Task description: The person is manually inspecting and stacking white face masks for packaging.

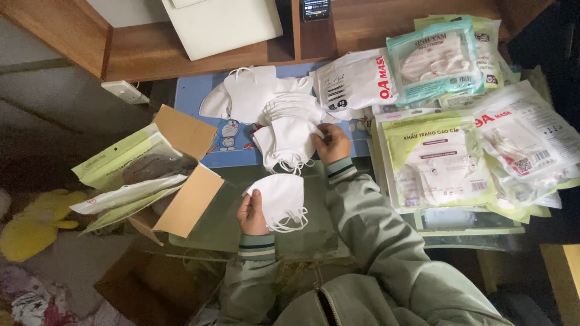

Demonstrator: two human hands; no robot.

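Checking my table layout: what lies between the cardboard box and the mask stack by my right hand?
In the head view, only bare glass tabletop lies between the box and the stack.

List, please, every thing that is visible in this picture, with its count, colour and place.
loose masks: a pile, count unclear, white, on the table's middle
single mask: one, white, in the left hand
mask packets: several overlapping, green and white, right side of table
cardboard box: one, brown, open, at left, holding more packets
table mat: one, blue with cartoon figure, under the pile
phone: one, dark, top edge
white flat object: one, on the wooden shelf
yellow soft object: one, on the floor at left
left hand: holds the single mask
right hand: touches the pile
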